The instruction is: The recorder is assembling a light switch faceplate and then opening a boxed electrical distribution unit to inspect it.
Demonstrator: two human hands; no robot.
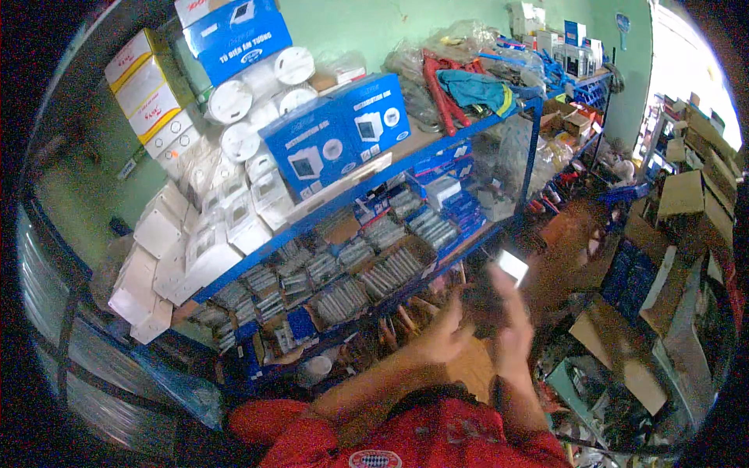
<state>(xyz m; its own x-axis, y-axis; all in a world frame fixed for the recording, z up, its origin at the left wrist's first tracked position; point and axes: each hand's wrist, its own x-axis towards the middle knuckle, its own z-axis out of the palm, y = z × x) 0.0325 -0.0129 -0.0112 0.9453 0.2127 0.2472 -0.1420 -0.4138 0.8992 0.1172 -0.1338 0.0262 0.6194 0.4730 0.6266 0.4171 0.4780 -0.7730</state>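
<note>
In front of my red shirt, both forearms reach up from the lower edge, and both hands are smeared by motion. My left hand (451, 331) has its fingers curled beside a dark shape (482, 304) between the two hands, too blurred to name. My right hand (512, 324) is upright close by on the right. At its fingertips shows a small bright white square piece (512, 267), seemingly held there. Whether the dark shape and the white piece belong together cannot be made out.
Left and ahead stands a blue-framed shelf (343, 191) with blue cartons (335, 136), white boxes (234, 222) and white rolls (231, 100). Its lower tier holds packed small parts (339, 300). Opened cardboard boxes (620, 351) crowd the right side. Red and teal items (468, 90) lie on top.
</note>
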